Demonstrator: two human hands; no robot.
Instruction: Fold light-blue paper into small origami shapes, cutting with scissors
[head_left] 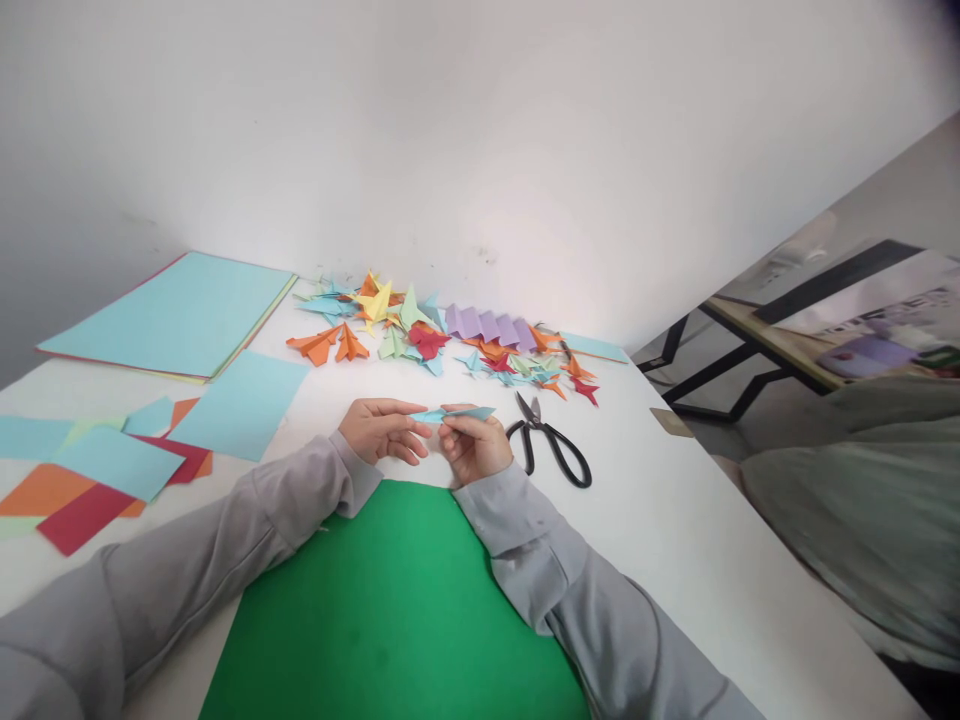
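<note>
A narrow piece of folded light-blue paper (478, 412) is held up above the table, just past the green sheet. Its right part is pinched between the thumb and fingers of my right hand (478, 450). At the other end, my left hand (382, 430) has its thumb and index finger on the paper, with the remaining fingers loosely curled. Part of the paper is hidden behind my fingers. Black-handled scissors (564, 455) lie with blades parted, right beside my right hand. Under my forearms lies a large green sheet (397, 600).
Folded paper figures (409, 310) in several colours are heaped along the wall, near a pleated purple paper (491, 328). Large coloured sheets (180, 315) are stacked at the back left. Cut paper pieces (120, 462) overlap at the left. A person's clothed body (862, 500) is at the right.
</note>
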